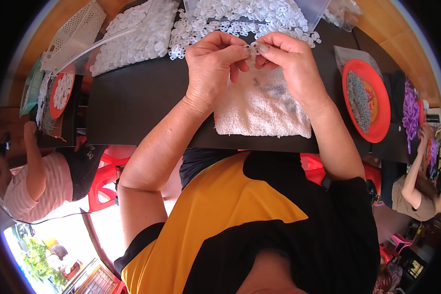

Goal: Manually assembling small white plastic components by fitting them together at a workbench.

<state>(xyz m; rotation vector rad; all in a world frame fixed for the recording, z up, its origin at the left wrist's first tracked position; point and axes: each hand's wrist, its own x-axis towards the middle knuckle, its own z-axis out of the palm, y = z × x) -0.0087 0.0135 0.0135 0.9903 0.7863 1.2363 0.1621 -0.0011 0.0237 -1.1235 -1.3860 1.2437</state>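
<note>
A small white plastic ring (pixel 253 47) is pinched between the fingertips of the left hand (pixel 211 68) and the right hand (pixel 290 62), held just above a white towel (pixel 264 110). It is pale, rounded and mostly hidden by the fingers, so its exact pose cannot be told.

Short-sleeved shirt (pixel 240 215) in orange-yellow and black panels, forearms bare, no gloves.
</note>
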